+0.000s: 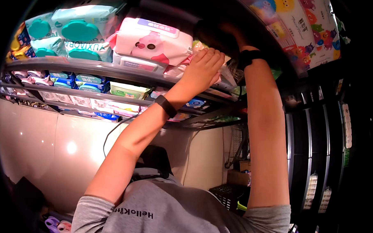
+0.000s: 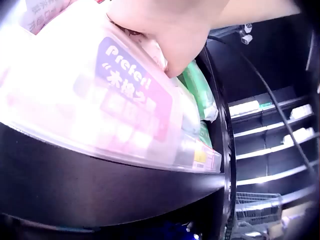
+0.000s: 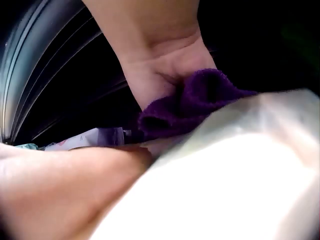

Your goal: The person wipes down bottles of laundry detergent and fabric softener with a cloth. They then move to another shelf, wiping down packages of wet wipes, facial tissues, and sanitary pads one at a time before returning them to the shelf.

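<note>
Right hand (image 3: 167,65) grips a bunched purple cloth (image 3: 185,112) against its palm; the fingertips are hidden, so how far they curl cannot be told. In the head view this hand reaches into the shadow beyond the packs, and the cloth cannot be made out there. Left hand (image 1: 201,71) rests on the soft packs at the shelf's end, fingers together and nearly straight.

Around the hands, a large pink wipes pack (image 1: 154,43) lies just beside the left one, with teal-lidded packs (image 1: 79,29) farther along, all above the grey shelf edge (image 1: 93,67). Close to the left hand, the wrist view shows a glossy "Prefer!" label (image 2: 135,82) and a green pack (image 2: 200,90). A pale, glossy, blurred surface (image 3: 225,175) lies right by the cloth.

As for handling, the cloth looks very light, limp and hard to damage, its nap giving good friction with little risk of slipping. It would be best held through its folded thickness, in the palm, since a loose corner could snag among the packs. It looks deep purple and fuzzy, like terry or microfibre, doubled into two thick rolls with dark hollows at their open ends.
</note>
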Tool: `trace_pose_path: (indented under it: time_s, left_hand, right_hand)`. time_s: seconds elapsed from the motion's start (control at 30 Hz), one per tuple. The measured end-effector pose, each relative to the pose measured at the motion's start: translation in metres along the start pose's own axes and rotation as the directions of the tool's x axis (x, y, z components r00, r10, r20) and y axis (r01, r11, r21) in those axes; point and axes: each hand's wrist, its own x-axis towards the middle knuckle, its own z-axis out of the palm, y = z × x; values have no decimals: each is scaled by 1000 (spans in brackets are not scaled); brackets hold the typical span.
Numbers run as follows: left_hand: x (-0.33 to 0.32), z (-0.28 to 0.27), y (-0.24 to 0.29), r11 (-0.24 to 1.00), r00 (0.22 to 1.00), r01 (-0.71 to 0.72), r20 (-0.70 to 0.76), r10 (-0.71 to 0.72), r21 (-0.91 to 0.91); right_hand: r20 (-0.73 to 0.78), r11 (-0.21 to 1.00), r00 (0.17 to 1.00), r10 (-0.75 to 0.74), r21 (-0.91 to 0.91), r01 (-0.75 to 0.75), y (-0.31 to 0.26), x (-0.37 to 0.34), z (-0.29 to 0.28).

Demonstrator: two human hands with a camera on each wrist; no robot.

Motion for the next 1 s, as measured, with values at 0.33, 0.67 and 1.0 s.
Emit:
trace_pose_path:
  time_s: [0.33,0.67,1.0]
  left_hand:
    - [-4,-5,1,1000,1000,8,0,-8,25]
    - [-11,-1,-2,1000,1000,-28,6,28,7]
    - [-12,-81,0,910,990,-12,122,68,-414]
  right_hand:
    - [-85,994,993,80,-64,-85,-8,-29,-2]
    - [-72,918,915,396,58,-393,-102,-128,-54]
    - [-453,958,845,285,107,-266,-138,-163,-28]
